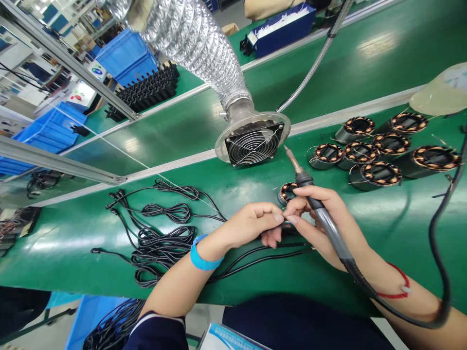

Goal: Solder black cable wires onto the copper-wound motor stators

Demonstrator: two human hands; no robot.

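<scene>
My right hand [321, 221] grips a soldering iron [313, 200] like a pen, its metal tip pointing up and away toward the fan. My left hand [251, 224] meets the right hand's fingertips and pinches the end of a thin black cable [255, 255] between them. Just beyond my fingers a small copper-wound stator [286, 192] lies on the green bench. The iron's black cord [436, 272] loops round over my right forearm. A blue band sits on my left wrist, a red string on my right.
A fume-extractor fan [253, 143] on a silver flexible duct [197, 39] stands behind my hands. Several wound stators [379, 153] cluster at the right. Coiled black cables [160, 238] lie at the left. Blue bins [126, 56] and a black parts tray [148, 90] sit beyond the conveyor.
</scene>
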